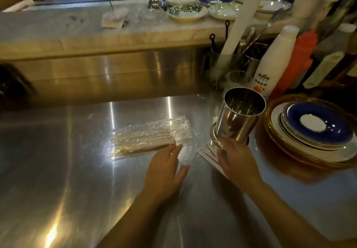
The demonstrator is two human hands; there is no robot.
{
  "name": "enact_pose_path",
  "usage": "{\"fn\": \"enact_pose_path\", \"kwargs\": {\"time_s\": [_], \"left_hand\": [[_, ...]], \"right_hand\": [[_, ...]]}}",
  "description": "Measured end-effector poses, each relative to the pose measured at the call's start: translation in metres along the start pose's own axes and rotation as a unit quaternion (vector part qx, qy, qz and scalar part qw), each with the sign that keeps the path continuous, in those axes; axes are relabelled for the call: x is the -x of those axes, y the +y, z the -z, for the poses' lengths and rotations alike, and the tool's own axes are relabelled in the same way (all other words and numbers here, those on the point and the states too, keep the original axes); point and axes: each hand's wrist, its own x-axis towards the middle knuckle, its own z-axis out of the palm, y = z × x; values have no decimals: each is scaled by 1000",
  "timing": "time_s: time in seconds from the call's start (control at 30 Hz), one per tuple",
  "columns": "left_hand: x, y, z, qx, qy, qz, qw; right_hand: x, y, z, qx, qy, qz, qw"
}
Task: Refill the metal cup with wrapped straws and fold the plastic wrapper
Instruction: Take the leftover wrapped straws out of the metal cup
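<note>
Both hands are out over the steel counter (67, 170). Left hand (164, 172) lies open and flat, fingers spread, its fingertips touching the near edge of the clear plastic wrapper (150, 137), which lies flat on the counter with a bundle of wrapped straws (143, 141) inside. Right hand (236, 160) is curled around the base of the metal cup (239, 115), which is tilted with its open mouth toward the camera; no straws show inside. A few loose wrapped straws (207, 154) lie just beside that hand, partly under it. Right of the cup sits 1 stack of plates (313, 131), the top one blue.
</note>
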Motion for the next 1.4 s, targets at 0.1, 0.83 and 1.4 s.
{"fn": "enact_pose_path", "kwargs": {"time_s": [0.1, 0.83, 1.4], "left_hand": [[5, -15, -19, -66, -45, -22, 997], [13, -25, -33, -109, -36, -33, 993], [14, -25, -34, -109, -24, -35, 993]], "right_hand": [[4, 12, -10, 12, -29, -35, 999], [-28, 19, 5, 0, -236, -162, 958], [-30, 12, -9, 87, -290, -83, 949]]}}
